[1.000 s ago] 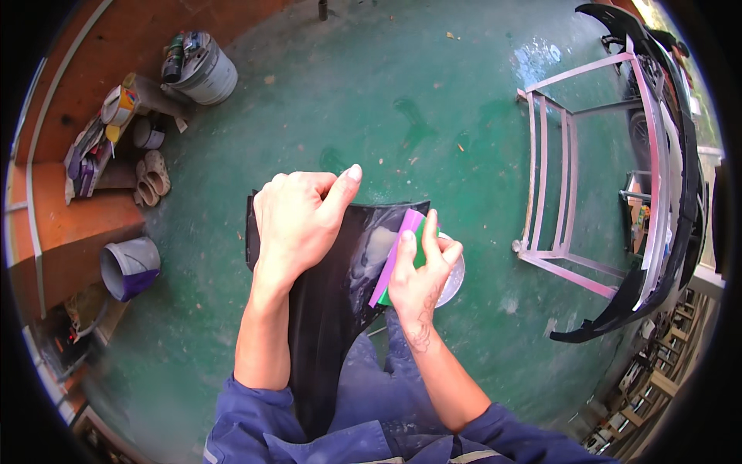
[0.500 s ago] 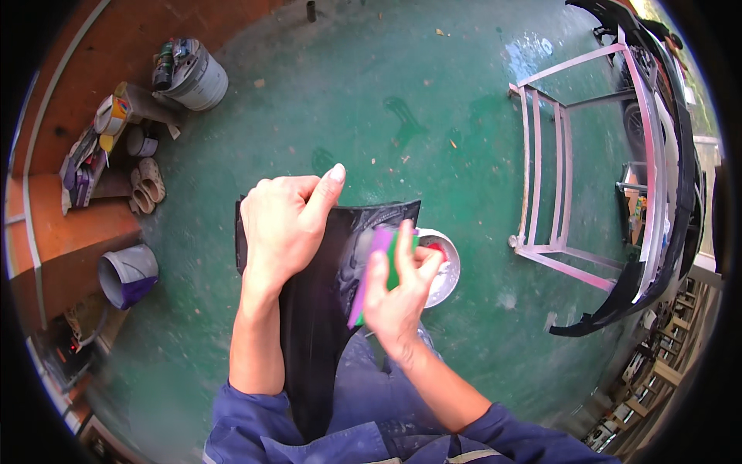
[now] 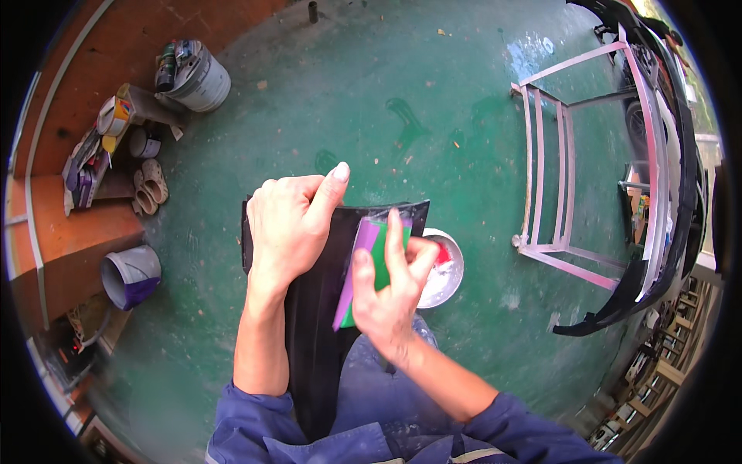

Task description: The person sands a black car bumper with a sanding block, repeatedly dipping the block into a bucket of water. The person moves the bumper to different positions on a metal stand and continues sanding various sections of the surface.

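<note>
A black, curved car body panel (image 3: 321, 325) stretches from my lap away from me. My left hand (image 3: 290, 224) grips its far left edge, fingers folded down over it and thumb sticking out to the right. The fingertips are hidden. My right hand (image 3: 394, 286) holds a purple and green sanding block (image 3: 359, 267), its fingers along the block's right side. The block lies against the right part of the panel. Just right of the panel, partly behind my right hand, a round bowl (image 3: 456, 282) on the floor contains whitish liquid and a red thing (image 3: 444, 251).
A pinkish metal frame stand (image 3: 564, 178) and a long black bumper (image 3: 684, 170) stand at the right. Along the left wall are a tipped bucket (image 3: 127, 271), clogs (image 3: 151, 185), a low shelf (image 3: 147, 107) and a pale bucket (image 3: 202, 81). The floor is green.
My right hand has drawn the sanding block left and slightly toward me across the panel. My left hand keeps its hold, and the panel sits slightly farther right in view.
</note>
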The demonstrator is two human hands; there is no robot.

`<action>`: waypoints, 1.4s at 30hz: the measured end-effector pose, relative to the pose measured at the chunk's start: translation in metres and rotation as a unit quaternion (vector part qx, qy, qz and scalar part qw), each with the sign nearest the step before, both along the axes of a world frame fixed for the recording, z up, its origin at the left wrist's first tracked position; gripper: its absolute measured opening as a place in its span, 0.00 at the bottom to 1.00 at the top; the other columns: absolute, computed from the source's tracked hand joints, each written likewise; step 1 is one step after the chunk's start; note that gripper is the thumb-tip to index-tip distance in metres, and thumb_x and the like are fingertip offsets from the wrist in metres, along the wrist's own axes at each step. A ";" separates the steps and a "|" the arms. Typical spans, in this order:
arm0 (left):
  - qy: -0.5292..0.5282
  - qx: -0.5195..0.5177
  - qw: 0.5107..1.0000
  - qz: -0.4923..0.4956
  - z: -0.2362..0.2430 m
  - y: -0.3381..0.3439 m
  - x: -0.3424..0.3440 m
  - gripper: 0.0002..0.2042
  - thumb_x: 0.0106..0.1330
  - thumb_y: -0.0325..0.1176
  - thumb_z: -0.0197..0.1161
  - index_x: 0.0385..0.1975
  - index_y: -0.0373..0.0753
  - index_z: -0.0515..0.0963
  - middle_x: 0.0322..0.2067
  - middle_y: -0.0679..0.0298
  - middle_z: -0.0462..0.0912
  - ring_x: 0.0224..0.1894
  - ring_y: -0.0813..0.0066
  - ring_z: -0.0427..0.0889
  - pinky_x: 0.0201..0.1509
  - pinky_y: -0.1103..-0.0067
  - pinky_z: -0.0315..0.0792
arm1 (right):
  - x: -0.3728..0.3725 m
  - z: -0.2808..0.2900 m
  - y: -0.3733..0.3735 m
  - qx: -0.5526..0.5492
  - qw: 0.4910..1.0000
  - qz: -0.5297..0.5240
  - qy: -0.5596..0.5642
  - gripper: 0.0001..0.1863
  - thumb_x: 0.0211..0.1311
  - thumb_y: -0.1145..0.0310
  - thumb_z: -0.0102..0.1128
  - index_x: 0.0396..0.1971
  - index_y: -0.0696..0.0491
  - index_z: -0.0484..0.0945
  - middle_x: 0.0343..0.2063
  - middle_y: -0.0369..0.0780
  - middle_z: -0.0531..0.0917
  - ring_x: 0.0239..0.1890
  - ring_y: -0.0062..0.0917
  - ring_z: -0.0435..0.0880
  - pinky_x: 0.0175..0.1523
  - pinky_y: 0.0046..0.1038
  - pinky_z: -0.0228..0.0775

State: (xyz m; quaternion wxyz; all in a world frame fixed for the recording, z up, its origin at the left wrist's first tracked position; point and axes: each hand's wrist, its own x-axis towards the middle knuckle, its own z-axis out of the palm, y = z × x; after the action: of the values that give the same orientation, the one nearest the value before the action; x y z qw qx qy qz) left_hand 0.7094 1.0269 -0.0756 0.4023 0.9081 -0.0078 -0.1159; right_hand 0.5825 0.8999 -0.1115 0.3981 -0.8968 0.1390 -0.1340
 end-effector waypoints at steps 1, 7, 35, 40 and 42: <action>0.003 0.002 1.000 0.000 0.004 0.000 -0.001 0.32 0.77 0.59 0.59 0.24 0.33 0.89 0.10 0.58 0.67 0.16 0.69 0.70 0.27 0.69 0.62 | 0.012 -0.012 -0.008 -0.027 0.999 -0.017 -0.022 0.38 0.68 0.60 0.72 0.74 0.61 0.74 0.44 0.49 0.69 0.46 0.42 0.73 0.55 0.40 0.71; -0.031 -0.032 0.999 0.017 0.002 0.004 0.003 0.34 0.80 0.60 0.56 0.17 0.37 0.83 0.12 0.52 0.74 0.16 0.51 0.76 0.25 0.63 0.66 | 0.049 -0.005 -0.007 -0.007 0.996 -0.086 -0.001 0.36 0.69 0.61 0.70 0.73 0.63 0.74 0.46 0.50 0.71 0.47 0.43 0.76 0.54 0.39 0.75; -0.011 -0.002 1.000 0.009 0.004 0.003 0.001 0.35 0.80 0.60 0.53 0.19 0.36 0.87 0.12 0.51 0.75 0.19 0.49 0.79 0.28 0.62 0.68 | 0.016 -0.011 -0.007 -0.088 0.995 -0.051 -0.006 0.41 0.69 0.58 0.71 0.74 0.67 0.69 0.52 0.56 0.69 0.52 0.48 0.74 0.59 0.45 0.71; -0.033 -0.028 0.999 0.011 0.004 0.003 -0.004 0.35 0.80 0.60 0.53 0.22 0.35 0.88 0.11 0.52 0.74 0.19 0.52 0.79 0.29 0.64 0.69 | -0.016 -0.006 -0.010 -0.035 0.999 0.011 -0.019 0.39 0.64 0.65 0.74 0.72 0.65 0.74 0.48 0.56 0.72 0.50 0.48 0.74 0.58 0.45 0.73; -0.032 -0.053 0.998 0.014 -0.002 0.007 0.001 0.35 0.79 0.60 0.53 0.22 0.34 0.89 0.10 0.52 0.72 0.18 0.56 0.78 0.29 0.65 0.68 | 0.024 -0.003 -0.014 0.004 0.999 -0.041 0.013 0.39 0.62 0.66 0.75 0.72 0.66 0.74 0.50 0.56 0.72 0.50 0.47 0.74 0.59 0.44 0.73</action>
State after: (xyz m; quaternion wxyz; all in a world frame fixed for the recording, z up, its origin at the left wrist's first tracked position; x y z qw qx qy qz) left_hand 0.7106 1.0340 -0.0779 0.4508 0.8889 -0.0146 -0.0803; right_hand 0.6064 0.8854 -0.1149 0.3940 -0.8905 0.1813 -0.1374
